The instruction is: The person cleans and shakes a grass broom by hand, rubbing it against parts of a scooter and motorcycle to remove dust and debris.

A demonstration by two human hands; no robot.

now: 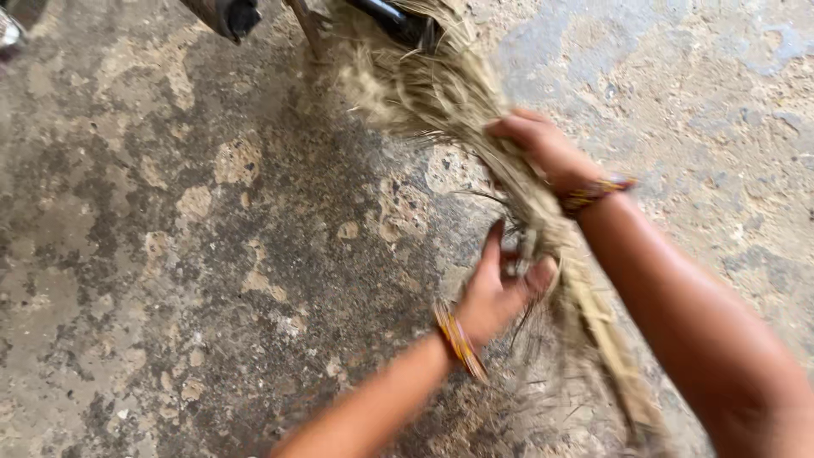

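Stained concrete floor; both hands, left, right, clamped on pale, frayed straw bundle, blurred.

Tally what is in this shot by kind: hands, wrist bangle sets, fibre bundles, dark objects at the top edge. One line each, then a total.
Hands: 2, the left hand and the right hand, both on the fibre
Wrist bangle sets: 2, left bangles and right bangles
Bundles of dry straw-coloured fibre: 1
Dark objects at the top edge: 2, too blurred to identify
Total: 7
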